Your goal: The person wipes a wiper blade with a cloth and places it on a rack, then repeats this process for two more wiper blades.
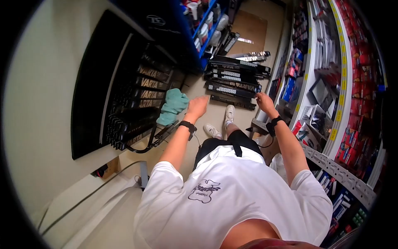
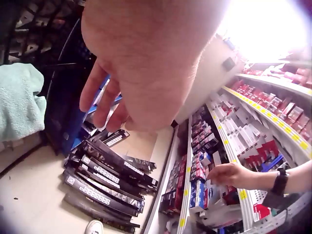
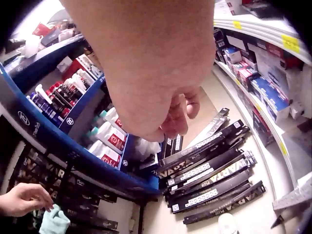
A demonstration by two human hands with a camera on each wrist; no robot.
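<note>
My left hand (image 1: 198, 107) reaches out at waist height, right beside a teal cloth (image 1: 173, 106) draped on a black rack (image 1: 137, 95) of VARTA-labelled slots. Its fingers (image 2: 105, 105) hang loosely curled and hold nothing; the cloth (image 2: 19, 102) lies just left of them. My right hand (image 1: 262, 101) is out by the edge of the right-hand shelving (image 1: 331, 83), its fingers (image 3: 178, 114) loosely curled and empty. The left wrist view shows the right hand (image 2: 229, 174) close to boxed goods on a shelf. Between both hands, on the floor, lies a pile of long black packs (image 1: 234, 81).
A blue shelf (image 1: 203, 25) with bottles and tubes stands beyond the black rack. Flat cardboard (image 1: 248, 29) lies on the floor past the pile. My white shoes (image 1: 229, 113) stand just before the packs. A cable (image 1: 83, 199) runs along the wall at lower left.
</note>
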